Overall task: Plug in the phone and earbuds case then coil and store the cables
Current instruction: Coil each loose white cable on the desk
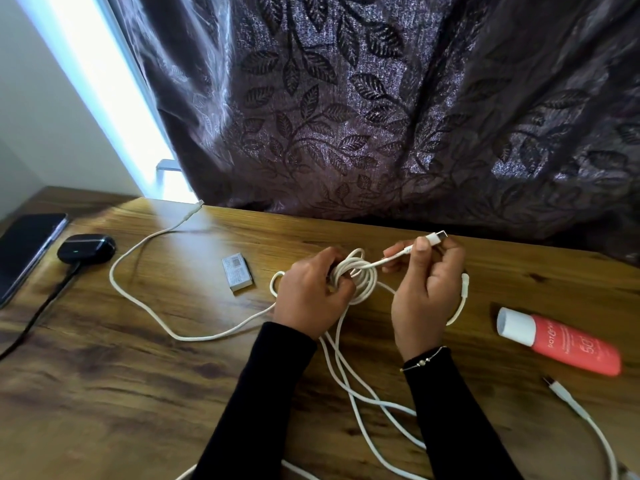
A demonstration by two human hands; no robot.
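Fingers of my left hand (311, 292) gripped the white cable (356, 277) coil above the worktop (138, 393); my right hand (427, 282) pinched its plug end. Coiling was underway, I judged; next, tuck that end in.

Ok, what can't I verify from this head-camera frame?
- Phone: cut off by the left edge; any plug hidden.
- White cable: its strands leave the bottom edge.
- Coil: partly covered by left hand.
- Sunscreen tube print: too small.
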